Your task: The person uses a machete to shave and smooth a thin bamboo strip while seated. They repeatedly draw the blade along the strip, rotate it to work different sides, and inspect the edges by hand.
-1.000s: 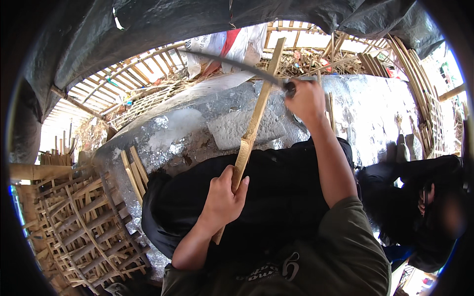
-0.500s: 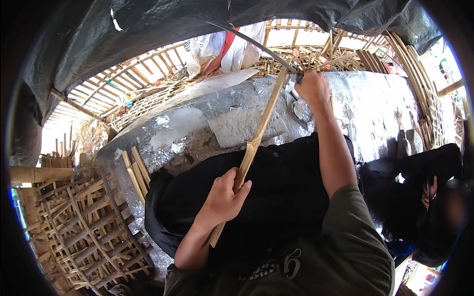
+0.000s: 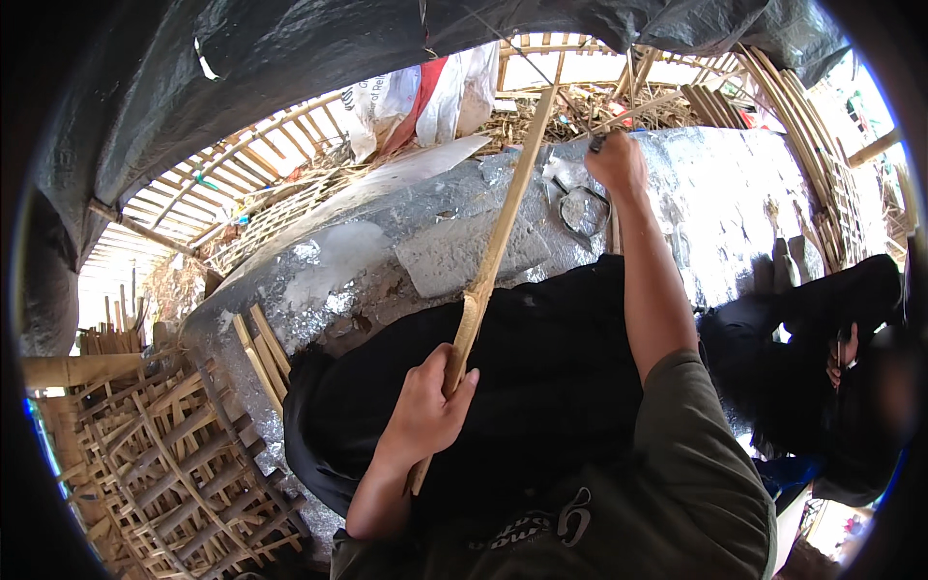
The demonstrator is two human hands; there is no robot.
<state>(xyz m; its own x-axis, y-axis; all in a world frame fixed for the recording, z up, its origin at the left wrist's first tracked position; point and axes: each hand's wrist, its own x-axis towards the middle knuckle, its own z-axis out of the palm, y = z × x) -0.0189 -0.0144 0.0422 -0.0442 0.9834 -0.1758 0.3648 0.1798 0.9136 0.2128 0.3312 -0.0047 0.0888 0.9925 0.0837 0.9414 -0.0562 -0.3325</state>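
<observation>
Two hands at work, both closed on things. Far left: woven bamboo lattice panels (image 3: 145, 464) stacked low, open weave, nothing seen inside them. Just right of those, a few short split bamboo strips (image 3: 259, 353) lie on the silver sheet (image 3: 319, 280) that covers the ground. Left hand (image 3: 425, 411) is clamped around the lower part of a long bamboo slat (image 3: 493, 256), thumb on top; slat runs up and right from the lap, tilted, its top end reaching near the white sack (image 3: 425, 92) at the back. White sack has a red stripe, mouth not visible, contents cannot tell. Black cloth (image 3: 541, 377) covers the lap under the slat. On the silver sheet just beside the slat's upper half lie a pair of scissors (image 3: 580, 208). Right hand (image 3: 616, 162), arm stretched forward, is fisted around a dark knife handle (image 3: 596, 143), touching the slat near its upper part; blade itself too thin to make out well. Behind: loose bamboo shavings (image 3: 570, 121) in a heap. Far right: another person (image 3: 831, 387) in dark clothes, seated, well apart from both hands.
</observation>
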